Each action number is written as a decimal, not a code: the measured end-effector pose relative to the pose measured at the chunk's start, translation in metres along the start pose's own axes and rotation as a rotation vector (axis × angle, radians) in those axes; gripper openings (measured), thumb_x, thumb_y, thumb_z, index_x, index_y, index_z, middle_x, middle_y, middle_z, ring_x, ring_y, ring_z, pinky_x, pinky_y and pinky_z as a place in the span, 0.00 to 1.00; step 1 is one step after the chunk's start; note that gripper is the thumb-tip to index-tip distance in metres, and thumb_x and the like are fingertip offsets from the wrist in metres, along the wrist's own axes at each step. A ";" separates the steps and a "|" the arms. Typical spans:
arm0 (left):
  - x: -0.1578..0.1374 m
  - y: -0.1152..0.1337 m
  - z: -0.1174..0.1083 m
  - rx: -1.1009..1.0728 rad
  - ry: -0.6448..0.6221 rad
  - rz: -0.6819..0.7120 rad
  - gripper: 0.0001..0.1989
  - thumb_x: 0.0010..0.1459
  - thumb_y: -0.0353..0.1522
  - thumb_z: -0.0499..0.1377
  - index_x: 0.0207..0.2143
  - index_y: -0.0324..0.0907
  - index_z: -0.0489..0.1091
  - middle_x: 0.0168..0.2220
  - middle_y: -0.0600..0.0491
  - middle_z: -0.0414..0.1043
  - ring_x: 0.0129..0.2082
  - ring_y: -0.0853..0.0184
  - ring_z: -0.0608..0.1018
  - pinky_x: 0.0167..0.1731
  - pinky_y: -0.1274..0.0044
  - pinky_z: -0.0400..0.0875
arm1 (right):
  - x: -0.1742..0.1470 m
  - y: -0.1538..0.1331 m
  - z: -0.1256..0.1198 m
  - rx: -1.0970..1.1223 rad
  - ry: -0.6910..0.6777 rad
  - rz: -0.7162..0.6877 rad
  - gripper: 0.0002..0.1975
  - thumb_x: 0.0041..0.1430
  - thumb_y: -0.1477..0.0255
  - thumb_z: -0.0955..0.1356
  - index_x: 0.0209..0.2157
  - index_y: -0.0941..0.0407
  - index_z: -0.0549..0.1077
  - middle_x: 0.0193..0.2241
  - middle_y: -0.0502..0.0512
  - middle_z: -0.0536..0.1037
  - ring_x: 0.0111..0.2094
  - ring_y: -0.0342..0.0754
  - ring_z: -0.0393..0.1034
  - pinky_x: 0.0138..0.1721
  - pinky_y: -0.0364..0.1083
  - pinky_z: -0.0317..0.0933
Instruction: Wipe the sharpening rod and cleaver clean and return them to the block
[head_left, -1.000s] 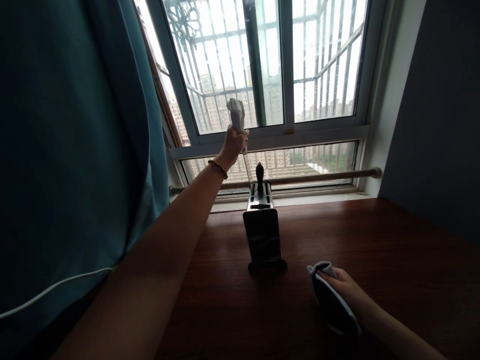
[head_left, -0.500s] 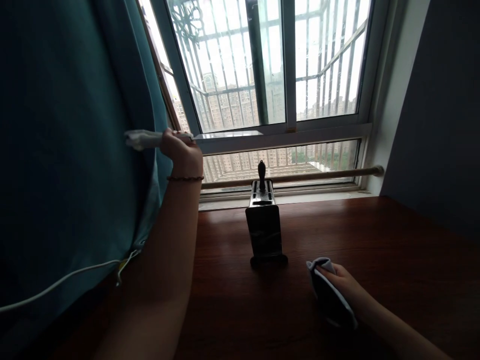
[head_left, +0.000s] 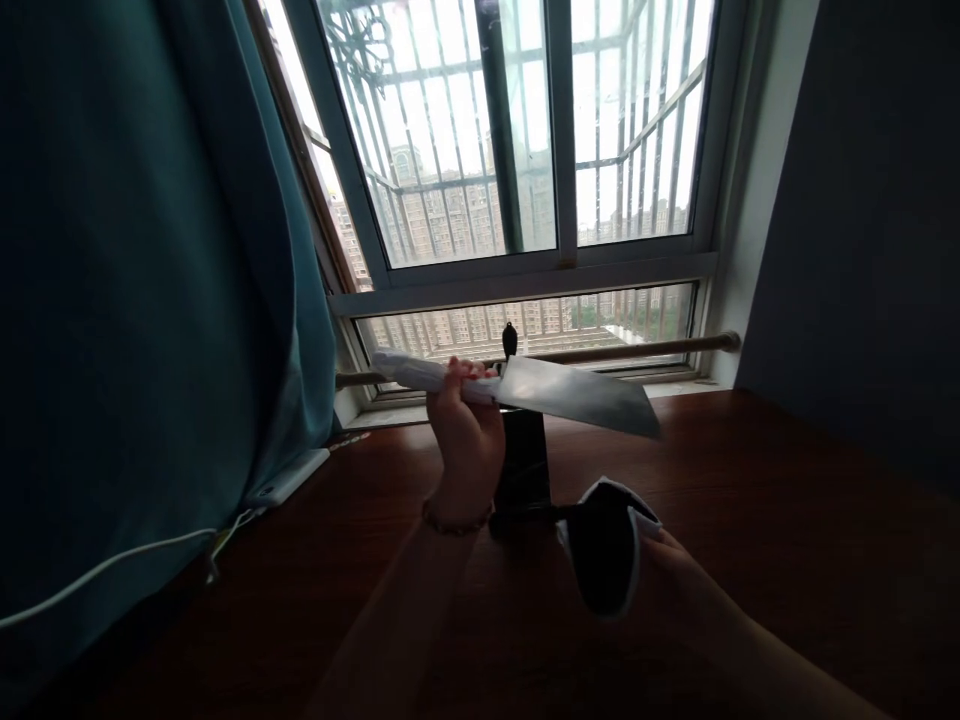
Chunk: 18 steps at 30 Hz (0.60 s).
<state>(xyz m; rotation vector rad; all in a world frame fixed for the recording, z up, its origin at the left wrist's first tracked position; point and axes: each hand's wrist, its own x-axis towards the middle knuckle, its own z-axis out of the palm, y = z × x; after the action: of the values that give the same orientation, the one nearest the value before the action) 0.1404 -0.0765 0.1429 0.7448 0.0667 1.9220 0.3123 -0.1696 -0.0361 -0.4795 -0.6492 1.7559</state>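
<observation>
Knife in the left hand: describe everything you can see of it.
The knife has a broad, flat grey blade with a metallic sheen and a handle covered in crumpled white wrapping, whose material cannot be told. The left hand grips the handle near the blade, fingers curled around it. It is held in the air, the handle's end toward the picture's left and the blade sloping slightly down to the right, crossing in front of the black holder. The blade's far end is slightly blurred.

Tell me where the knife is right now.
In the head view, near the middle, the knife is in the left hand, pointing right, higher in the picture than the cloth in the right hand.
</observation>
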 end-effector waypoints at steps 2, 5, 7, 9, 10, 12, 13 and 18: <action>-0.028 -0.017 0.002 0.025 -0.013 -0.042 0.09 0.50 0.27 0.60 0.27 0.40 0.59 0.23 0.60 0.58 0.24 0.77 0.66 0.32 0.80 0.66 | -0.004 -0.007 0.009 -0.017 -0.042 -0.060 0.17 0.53 0.68 0.71 0.45 0.56 0.72 0.45 0.58 0.73 0.46 0.51 0.68 0.49 0.49 0.61; -0.062 -0.041 -0.001 0.141 -0.004 -0.193 0.10 0.49 0.30 0.61 0.28 0.41 0.61 0.25 0.58 0.62 0.26 0.75 0.69 0.33 0.79 0.67 | -0.004 -0.019 0.018 -0.015 0.039 -0.207 0.18 0.48 0.65 0.73 0.42 0.52 0.73 0.47 0.52 0.72 0.51 0.49 0.64 0.52 0.46 0.60; -0.078 -0.052 -0.007 0.207 0.001 -0.300 0.10 0.50 0.31 0.61 0.29 0.42 0.61 0.27 0.57 0.65 0.28 0.74 0.71 0.33 0.79 0.67 | 0.001 -0.027 0.017 -0.003 0.137 -0.294 0.17 0.48 0.62 0.73 0.40 0.52 0.73 0.47 0.51 0.72 0.53 0.48 0.62 0.54 0.45 0.58; -0.089 -0.059 -0.015 0.230 0.014 -0.367 0.11 0.50 0.32 0.61 0.29 0.42 0.59 0.29 0.57 0.66 0.32 0.72 0.72 0.37 0.78 0.68 | 0.008 -0.035 0.010 0.028 0.227 -0.334 0.15 0.50 0.64 0.72 0.40 0.52 0.72 0.47 0.50 0.72 0.54 0.47 0.62 0.54 0.44 0.58; -0.094 -0.061 -0.020 0.238 0.010 -0.395 0.11 0.49 0.32 0.62 0.30 0.43 0.59 0.31 0.57 0.66 0.34 0.72 0.73 0.39 0.78 0.68 | 0.011 -0.038 0.005 0.050 0.261 -0.339 0.13 0.50 0.67 0.72 0.40 0.52 0.72 0.46 0.49 0.73 0.52 0.46 0.63 0.53 0.43 0.59; -0.102 -0.060 -0.033 0.287 -0.036 -0.463 0.15 0.46 0.30 0.63 0.34 0.45 0.60 0.36 0.56 0.68 0.39 0.70 0.73 0.43 0.77 0.67 | 0.018 -0.044 -0.006 0.110 0.305 -0.336 0.10 0.51 0.72 0.71 0.38 0.53 0.72 0.43 0.47 0.75 0.48 0.43 0.67 0.50 0.41 0.62; -0.105 -0.058 -0.042 0.320 -0.081 -0.497 0.19 0.44 0.28 0.64 0.38 0.46 0.61 0.40 0.55 0.68 0.41 0.69 0.73 0.45 0.76 0.67 | 0.020 -0.047 -0.012 0.130 0.326 -0.325 0.09 0.51 0.73 0.71 0.36 0.54 0.73 0.41 0.47 0.76 0.44 0.42 0.69 0.47 0.40 0.63; -0.107 -0.037 -0.098 0.319 -0.245 -0.821 0.19 0.47 0.32 0.63 0.44 0.44 0.66 0.47 0.49 0.68 0.49 0.61 0.71 0.52 0.68 0.63 | 0.025 -0.055 -0.031 -0.062 0.444 -0.336 0.07 0.49 0.73 0.70 0.32 0.55 0.72 0.34 0.49 0.77 0.36 0.43 0.72 0.38 0.40 0.66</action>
<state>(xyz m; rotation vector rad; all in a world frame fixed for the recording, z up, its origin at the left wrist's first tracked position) 0.1486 -0.1224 0.0007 0.9693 0.4616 1.0397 0.3655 -0.1292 -0.0236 -0.7312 -0.4361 1.2599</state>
